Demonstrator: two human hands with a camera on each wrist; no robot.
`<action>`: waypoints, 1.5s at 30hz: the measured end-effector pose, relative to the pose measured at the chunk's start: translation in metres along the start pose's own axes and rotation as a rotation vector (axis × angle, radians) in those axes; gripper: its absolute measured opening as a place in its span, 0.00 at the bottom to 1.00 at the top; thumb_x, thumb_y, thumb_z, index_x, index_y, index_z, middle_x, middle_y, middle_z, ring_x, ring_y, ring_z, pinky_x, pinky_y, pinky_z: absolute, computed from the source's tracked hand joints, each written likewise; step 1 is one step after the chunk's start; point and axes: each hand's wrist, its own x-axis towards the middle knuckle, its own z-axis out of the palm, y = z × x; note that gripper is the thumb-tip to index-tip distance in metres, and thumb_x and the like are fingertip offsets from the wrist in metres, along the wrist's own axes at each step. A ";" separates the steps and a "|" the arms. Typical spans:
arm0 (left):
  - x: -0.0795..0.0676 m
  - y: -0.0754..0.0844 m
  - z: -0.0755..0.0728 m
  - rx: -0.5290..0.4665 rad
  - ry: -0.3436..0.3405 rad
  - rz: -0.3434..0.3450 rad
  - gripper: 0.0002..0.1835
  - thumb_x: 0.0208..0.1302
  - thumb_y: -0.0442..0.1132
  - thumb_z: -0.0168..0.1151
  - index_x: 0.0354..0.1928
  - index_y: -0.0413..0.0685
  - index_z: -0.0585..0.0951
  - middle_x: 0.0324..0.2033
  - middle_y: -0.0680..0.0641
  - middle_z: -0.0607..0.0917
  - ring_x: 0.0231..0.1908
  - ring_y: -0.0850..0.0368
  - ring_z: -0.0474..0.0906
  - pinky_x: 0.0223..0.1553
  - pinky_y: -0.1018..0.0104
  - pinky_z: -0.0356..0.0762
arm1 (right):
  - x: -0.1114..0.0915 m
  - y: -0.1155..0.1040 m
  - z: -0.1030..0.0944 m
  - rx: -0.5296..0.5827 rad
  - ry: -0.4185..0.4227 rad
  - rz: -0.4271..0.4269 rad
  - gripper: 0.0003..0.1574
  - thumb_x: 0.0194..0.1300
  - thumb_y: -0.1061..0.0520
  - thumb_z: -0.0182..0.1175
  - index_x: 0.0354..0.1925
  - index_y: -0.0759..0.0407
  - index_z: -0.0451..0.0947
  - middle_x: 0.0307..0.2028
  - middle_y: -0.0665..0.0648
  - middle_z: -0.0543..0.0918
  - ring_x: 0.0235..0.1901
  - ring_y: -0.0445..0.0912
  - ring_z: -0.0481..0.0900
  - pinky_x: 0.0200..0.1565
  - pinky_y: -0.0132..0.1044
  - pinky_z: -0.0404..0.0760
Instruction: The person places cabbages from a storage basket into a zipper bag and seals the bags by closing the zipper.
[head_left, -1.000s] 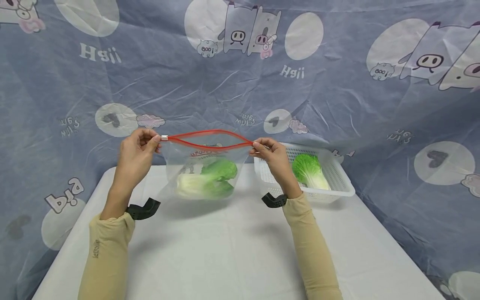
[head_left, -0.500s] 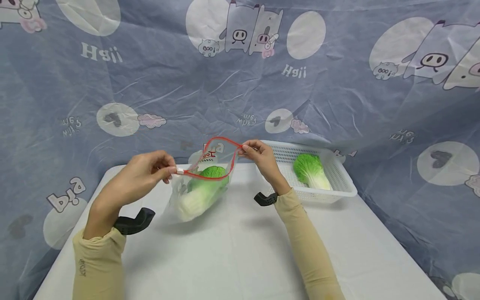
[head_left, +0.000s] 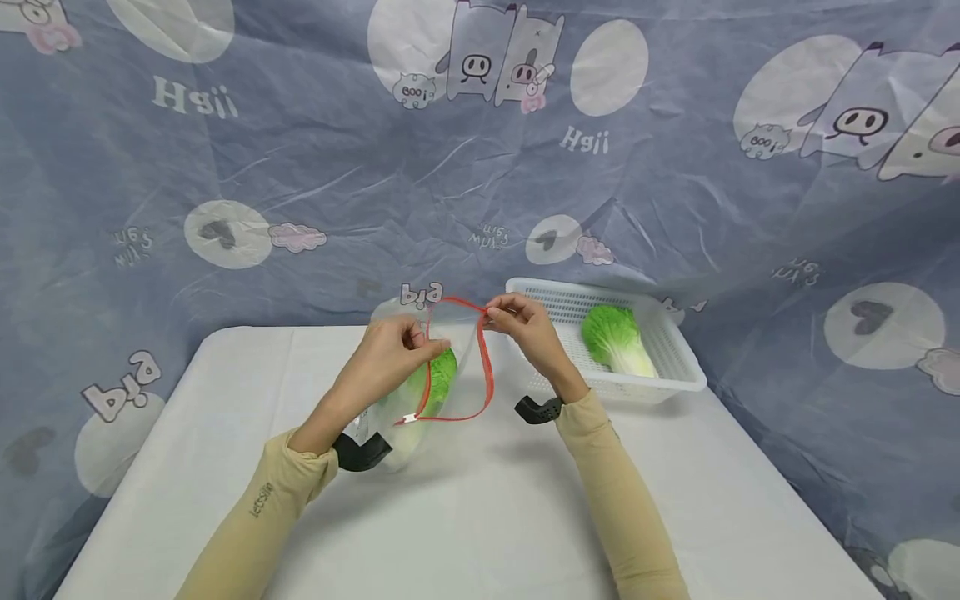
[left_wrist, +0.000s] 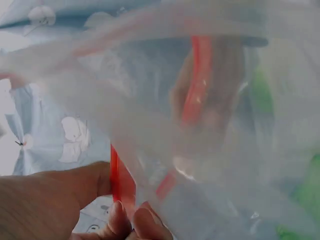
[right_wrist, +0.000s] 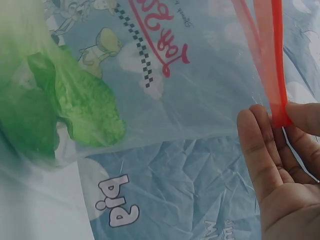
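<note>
A clear zip bag (right_wrist: 200, 110) with a red zip strip (head_left: 487, 367) hangs between both hands, its mouth spread wide. Inside lies a napa cabbage (head_left: 442, 375), pale stem toward me and green leaves behind, seen through the film. My right hand (head_left: 528, 329) pinches the strip's far right end between thumb and fingers. With thumb and fingertips my left hand (head_left: 386, 354) pinches the strip's left side, as the left wrist view shows close up. The white slider (head_left: 408, 418) sits at the strip's near corner, free of both hands.
A white perforated basket (head_left: 686, 350) stands at the back right of the white table (head_left: 450, 533), holding another napa cabbage (head_left: 617, 337). Behind the table hangs a grey-blue printed cloth (head_left: 360, 192).
My left hand has left the slider end and moved right and inward to the strip's left side. The bag has turned, its slider end swinging toward me. My right hand keeps its end.
</note>
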 end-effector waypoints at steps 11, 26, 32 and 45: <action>0.009 -0.005 0.028 -0.282 -0.252 -0.115 0.10 0.61 0.41 0.66 0.39 0.43 0.77 0.21 0.49 0.84 0.21 0.53 0.82 0.14 0.68 0.63 | -0.021 0.003 -0.038 -0.192 -0.031 0.125 0.20 0.70 0.51 0.57 0.51 0.66 0.75 0.47 0.59 0.81 0.43 0.46 0.82 0.54 0.49 0.78; 0.007 -0.009 0.063 -0.426 -0.403 -0.107 0.09 0.62 0.38 0.65 0.33 0.37 0.80 0.21 0.45 0.85 0.18 0.57 0.81 0.31 0.61 0.84 | -0.027 -0.013 -0.151 -0.813 0.122 0.610 0.26 0.64 0.45 0.58 0.26 0.66 0.67 0.19 0.58 0.69 0.23 0.49 0.67 0.34 0.42 0.72; 0.007 -0.009 0.066 -0.431 -0.421 -0.107 0.09 0.62 0.38 0.66 0.33 0.37 0.80 0.22 0.44 0.85 0.19 0.57 0.82 0.30 0.61 0.84 | -0.030 -0.006 -0.190 -0.934 0.022 0.860 0.59 0.67 0.39 0.52 0.69 0.84 0.39 0.68 0.84 0.46 0.69 0.74 0.48 0.69 0.61 0.53; 0.007 -0.005 0.074 -0.437 -0.446 -0.102 0.08 0.63 0.37 0.65 0.34 0.37 0.80 0.23 0.43 0.85 0.19 0.56 0.82 0.29 0.61 0.84 | -0.045 0.029 -0.225 -0.830 -0.006 1.063 0.45 0.66 0.42 0.58 0.63 0.77 0.63 0.62 0.76 0.65 0.59 0.64 0.67 0.58 0.53 0.73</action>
